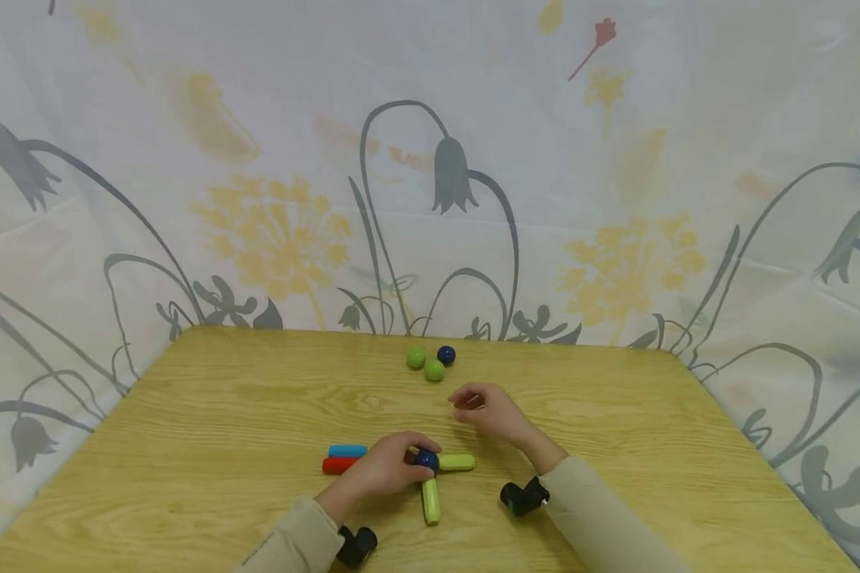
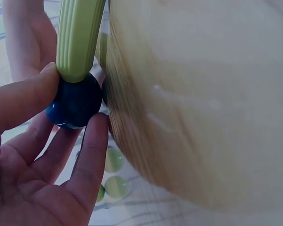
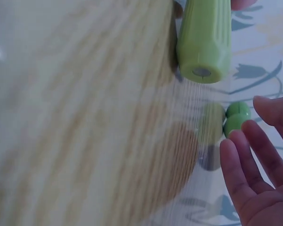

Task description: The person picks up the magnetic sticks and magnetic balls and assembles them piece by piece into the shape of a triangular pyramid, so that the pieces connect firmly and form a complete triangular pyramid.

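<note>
In the head view a dark blue ball (image 1: 427, 460) is pinched by my left hand (image 1: 390, 465), and in the left wrist view thumb and fingers lie round the ball (image 2: 76, 101). Two yellow-green rods meet this ball: one (image 1: 457, 462) points right, the other (image 1: 431, 501) toward me. A rod (image 2: 79, 40) touches the ball in the left wrist view. My right hand (image 1: 493, 410) hovers over the table beyond the rods, fingers loosely bent and holding nothing. The right wrist view shows a rod's end (image 3: 205, 52) beside the right hand (image 3: 263, 174).
Two green balls (image 1: 416, 358) and another dark blue ball (image 1: 447, 355) lie near the table's far edge. A blue rod (image 1: 347, 450) and a red rod (image 1: 340, 465) lie left of my left hand. Behind the wooden table (image 1: 258, 382) hangs a flower-patterned cloth (image 1: 430, 263).
</note>
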The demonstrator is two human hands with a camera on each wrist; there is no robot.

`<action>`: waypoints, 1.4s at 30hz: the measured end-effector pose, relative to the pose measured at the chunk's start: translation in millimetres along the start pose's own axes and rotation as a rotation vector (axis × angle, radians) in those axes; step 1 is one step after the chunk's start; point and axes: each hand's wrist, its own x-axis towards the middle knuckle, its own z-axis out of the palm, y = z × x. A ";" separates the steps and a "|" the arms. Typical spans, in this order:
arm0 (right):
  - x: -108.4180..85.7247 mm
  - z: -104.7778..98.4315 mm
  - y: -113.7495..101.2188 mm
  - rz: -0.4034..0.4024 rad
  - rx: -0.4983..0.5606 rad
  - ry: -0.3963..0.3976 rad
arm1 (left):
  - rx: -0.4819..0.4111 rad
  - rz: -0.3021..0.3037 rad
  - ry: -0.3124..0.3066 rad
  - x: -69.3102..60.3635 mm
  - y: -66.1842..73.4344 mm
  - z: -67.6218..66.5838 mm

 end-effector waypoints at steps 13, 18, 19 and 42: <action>37.2 2.0 5.9 0.028 0.019 0.117 | -0.010 0.008 -0.007 0.7 0.7 0.1; 43.4 1.3 5.5 0.052 0.026 0.130 | -0.010 -0.001 -0.006 1.9 1.1 1.8; 44.4 1.3 5.6 0.053 0.033 0.124 | -0.008 -0.002 -0.006 2.0 1.3 1.8; 33.7 -3.3 9.8 -0.051 -0.094 -0.138 | -0.009 -0.005 -0.014 1.7 0.7 -2.3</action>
